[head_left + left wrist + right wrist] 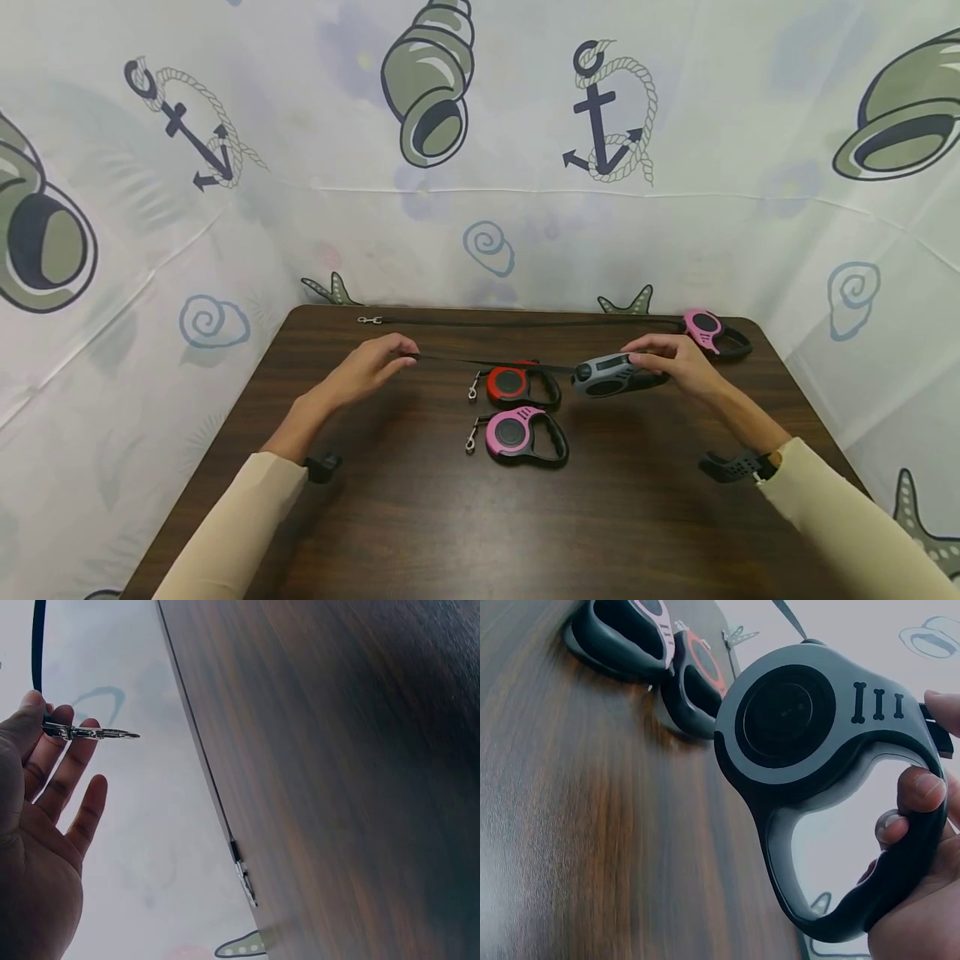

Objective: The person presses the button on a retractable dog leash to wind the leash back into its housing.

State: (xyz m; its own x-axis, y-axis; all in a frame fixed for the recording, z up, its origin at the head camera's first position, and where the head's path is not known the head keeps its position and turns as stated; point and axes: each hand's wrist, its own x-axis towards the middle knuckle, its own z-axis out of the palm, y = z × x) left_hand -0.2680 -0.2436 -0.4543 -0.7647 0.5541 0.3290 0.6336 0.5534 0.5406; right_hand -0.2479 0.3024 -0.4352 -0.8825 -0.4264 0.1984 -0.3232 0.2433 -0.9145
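Observation:
My right hand [675, 360] grips the black handle of a grey retractable dog leash [780, 712], its fingers curled through the loop, held above the table. From its housing a dark strap [487, 363] runs left to my left hand [375, 362]. There, thumb and fingers pinch the strap's end by the metal clip [90, 733], as the left wrist view shows; the other fingers are spread. Beneath the strap lies a red retractable leash [507, 382] with its clip beside it. Nearer to me is a pink retractable leash [512, 431], its clip also to its left.
Along the far table edge, another pink leash [702, 329] lies at right, its strap stretched left to a metal clip [370, 320]. The dark wooden table [480, 525] meets a patterned cloth backdrop [525, 242] at the back.

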